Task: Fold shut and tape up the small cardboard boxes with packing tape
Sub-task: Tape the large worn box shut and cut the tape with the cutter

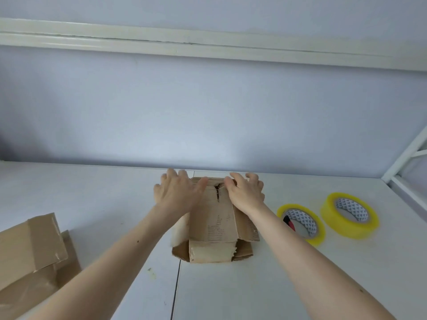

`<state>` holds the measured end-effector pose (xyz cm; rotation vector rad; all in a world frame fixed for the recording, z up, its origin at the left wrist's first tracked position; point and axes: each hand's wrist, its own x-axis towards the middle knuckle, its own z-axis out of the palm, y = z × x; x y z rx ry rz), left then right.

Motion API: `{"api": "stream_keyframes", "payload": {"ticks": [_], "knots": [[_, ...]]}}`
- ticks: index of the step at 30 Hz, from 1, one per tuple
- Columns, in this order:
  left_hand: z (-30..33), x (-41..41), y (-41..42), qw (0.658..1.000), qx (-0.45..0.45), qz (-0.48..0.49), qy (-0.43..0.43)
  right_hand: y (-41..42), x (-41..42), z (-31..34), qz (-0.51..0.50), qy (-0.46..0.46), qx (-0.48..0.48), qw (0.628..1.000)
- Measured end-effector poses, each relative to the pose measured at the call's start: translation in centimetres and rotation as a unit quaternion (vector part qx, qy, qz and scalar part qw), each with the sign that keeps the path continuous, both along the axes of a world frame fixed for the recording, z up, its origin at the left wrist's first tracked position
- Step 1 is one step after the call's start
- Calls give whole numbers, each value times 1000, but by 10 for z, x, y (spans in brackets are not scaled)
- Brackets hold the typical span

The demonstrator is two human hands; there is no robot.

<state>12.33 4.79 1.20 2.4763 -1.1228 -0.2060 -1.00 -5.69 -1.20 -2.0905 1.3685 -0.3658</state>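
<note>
Both hands lie on the top flaps of a small cardboard box (215,218) at the table's middle: the left hand (175,192) flat with fingers spread and straight, the right hand (246,192) with fingers bent over the far edge, gripping the flap. A dark gap shows between the flaps. Right of the box, well apart, two yellow tape rolls (301,224) (349,218) lie flat on the white table (115,204). More cardboard boxes (32,257) sit at the left edge
</note>
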Motion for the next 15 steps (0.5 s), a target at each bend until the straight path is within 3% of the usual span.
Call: {"api": "stream_keyframes", "payload": {"ticks": [2,5,11,15], "knots": [[-5,4,-16,997,-49,-46,23,3,3,-2,-26,-36,32,998],[-20,7,-34,986,-38,-99,130,5,8,-6,-36,-45,42,997],[-48,3,-37,959,-127,-68,243,8,12,-20,-45,-80,42,995],[-55,8,-40,950,-153,-67,265,8,12,-25,-42,-123,72,989]]}}
